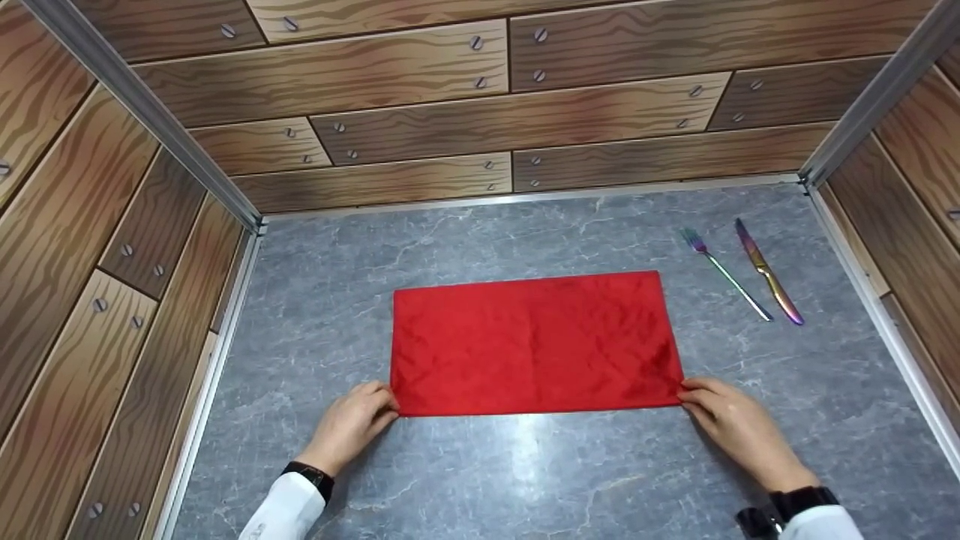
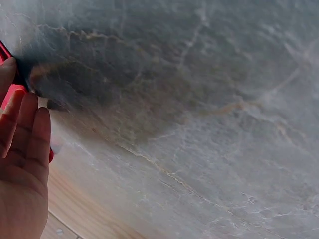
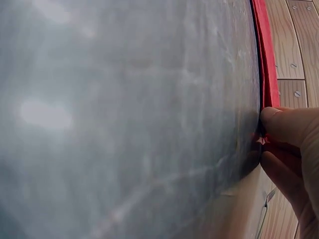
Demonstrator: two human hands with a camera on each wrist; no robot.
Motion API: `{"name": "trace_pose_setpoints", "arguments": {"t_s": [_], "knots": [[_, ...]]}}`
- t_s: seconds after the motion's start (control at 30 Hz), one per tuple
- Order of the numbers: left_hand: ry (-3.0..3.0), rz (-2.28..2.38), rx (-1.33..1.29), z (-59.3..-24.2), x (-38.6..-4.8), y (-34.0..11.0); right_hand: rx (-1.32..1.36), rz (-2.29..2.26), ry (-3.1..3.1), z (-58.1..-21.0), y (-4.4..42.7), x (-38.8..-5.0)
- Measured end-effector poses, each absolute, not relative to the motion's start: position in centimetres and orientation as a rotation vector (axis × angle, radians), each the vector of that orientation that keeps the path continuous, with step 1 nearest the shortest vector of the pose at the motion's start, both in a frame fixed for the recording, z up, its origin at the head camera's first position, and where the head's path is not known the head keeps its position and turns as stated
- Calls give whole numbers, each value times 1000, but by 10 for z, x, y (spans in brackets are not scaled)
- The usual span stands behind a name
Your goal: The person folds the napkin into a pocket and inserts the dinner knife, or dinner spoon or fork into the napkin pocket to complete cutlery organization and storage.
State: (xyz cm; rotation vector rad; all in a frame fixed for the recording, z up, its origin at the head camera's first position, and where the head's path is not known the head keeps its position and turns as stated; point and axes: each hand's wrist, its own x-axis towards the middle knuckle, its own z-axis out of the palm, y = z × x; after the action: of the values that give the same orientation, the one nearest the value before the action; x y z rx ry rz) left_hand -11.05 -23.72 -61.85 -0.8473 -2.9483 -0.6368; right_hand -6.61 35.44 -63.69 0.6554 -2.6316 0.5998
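Observation:
A red velvety cloth (image 1: 465,349), laid out as a flat rectangle with a faint crease down its middle, lies on the grey marbled surface. My left hand (image 1: 351,421) pinches its near left corner; the left wrist view shows that hand's fingers (image 2: 37,134) close to the red edge, with the thumb over it. At the near right corner, my right hand (image 1: 739,427) holds the cloth between thumb and fingers. Layered red edges (image 3: 268,59) show beside that thumb in the right wrist view.
Right of the cloth lie a rainbow-coloured fork (image 1: 727,276) and a matching knife (image 1: 766,271), side by side. Wood-patterned panels (image 1: 420,67) wall the surface at the back and both sides, with metal strips (image 1: 885,322) along the edges.

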Motion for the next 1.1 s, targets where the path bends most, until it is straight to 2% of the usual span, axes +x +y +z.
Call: {"name": "trace_pose_setpoints", "arguments": {"t_s": [0.5, 0.77, 0.93, 1.1], "knots": [[-2956, -559, -914, -615, -112, -235, 652, 591, -2628, -637, 356, -65], [-3029, -565, -815, -595, -114, -226, 497, 708, -2686, -620, 347, -67], [-2933, -600, -781, -576, -132, -196, 494, 757, -2670, -600, 323, -94], [-2964, -467, -893, -576, -163, -140, 614, 662, -2865, -586, 263, -141]]}}
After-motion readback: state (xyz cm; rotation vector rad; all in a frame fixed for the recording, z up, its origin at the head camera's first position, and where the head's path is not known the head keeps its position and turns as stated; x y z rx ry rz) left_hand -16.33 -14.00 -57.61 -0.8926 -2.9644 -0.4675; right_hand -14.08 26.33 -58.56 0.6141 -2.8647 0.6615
